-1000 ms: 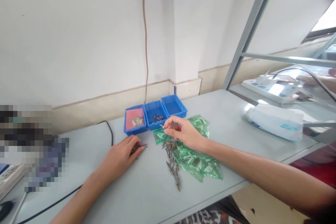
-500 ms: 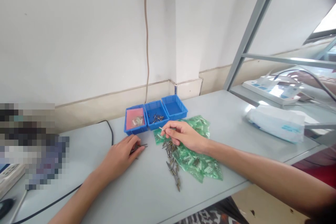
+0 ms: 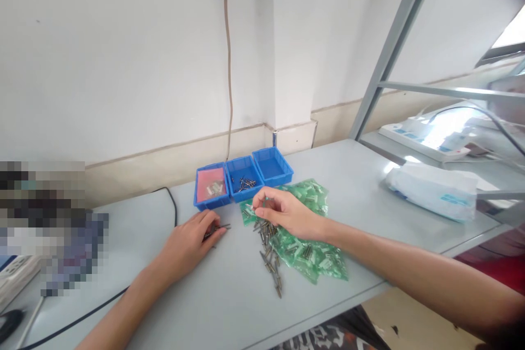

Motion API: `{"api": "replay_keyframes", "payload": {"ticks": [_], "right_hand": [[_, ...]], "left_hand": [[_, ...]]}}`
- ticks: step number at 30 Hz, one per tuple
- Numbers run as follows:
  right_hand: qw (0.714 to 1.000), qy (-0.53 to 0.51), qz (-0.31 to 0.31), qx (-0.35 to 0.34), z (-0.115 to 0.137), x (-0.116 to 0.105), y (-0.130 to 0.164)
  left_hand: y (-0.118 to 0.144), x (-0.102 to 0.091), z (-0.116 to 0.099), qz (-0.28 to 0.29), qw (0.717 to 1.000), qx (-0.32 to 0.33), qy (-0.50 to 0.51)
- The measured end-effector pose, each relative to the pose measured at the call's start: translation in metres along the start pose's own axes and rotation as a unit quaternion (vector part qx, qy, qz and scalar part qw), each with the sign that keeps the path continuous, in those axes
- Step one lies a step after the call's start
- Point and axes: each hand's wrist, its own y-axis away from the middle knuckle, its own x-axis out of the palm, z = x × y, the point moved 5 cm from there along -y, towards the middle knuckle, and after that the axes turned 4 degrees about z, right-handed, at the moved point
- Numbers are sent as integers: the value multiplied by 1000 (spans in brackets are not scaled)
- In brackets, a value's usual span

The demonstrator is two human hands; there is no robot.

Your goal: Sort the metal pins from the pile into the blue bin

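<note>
My left hand (image 3: pixel 196 236) rests on the table at centre left, its fingers curled round several thin metal bits (image 3: pixel 223 227) whose ends stick out past the fingertips. Above the near end of a green plastic bag, my right hand (image 3: pixel 285 210) has thumb and forefinger pinched together. What sits in that pinch is too small to make out. Below it lies a loose pile of metal bits (image 3: pixel 268 262), with pointed or thick heads on thin shanks. The green bag (image 3: pixel 303 270), with many small clear packets showing in it, spreads under my right wrist.
Three blue bins stand behind my hands: the left bin (image 3: pixel 197 202) holds pink material and clear packets, the middle bin (image 3: pixel 241 161) metal bits, beside the right bin (image 3: pixel 273 164). A white packet (image 3: pixel 430 191) lies right, near a metal frame (image 3: pixel 394 49). A black cable (image 3: pixel 102 303) runs left.
My right hand's fingers have curled in, and the thin silver piece that stuck out of its fingertips is now mostly out of sight. My left hand has stayed in place.
</note>
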Motion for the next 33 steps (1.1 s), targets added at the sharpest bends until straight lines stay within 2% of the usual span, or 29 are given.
{"api": "replay_keyframes", "payload": {"ticks": [3,7,15,23,26,33], "right_hand": [[996,71,-31,-37,6,0,2],[995,77,-53,-37,2,-4,0],[992,-123,-4,11,-10,-4,-5],[970,-238,23,42,-6,0,-3],[975,-221,2,36,-6,-3,-3],[990,-81,-111,2,-2,-18,-4]], "left_hand": [[0,1,1,4,1000,-6,3],[1,3,3,4,1000,-7,7],[1,2,1,2,1000,-6,5],[1,1,1,-4,1000,-6,5],[1,1,1,-4,1000,-5,8],[1,1,1,2,1000,-4,4]]}}
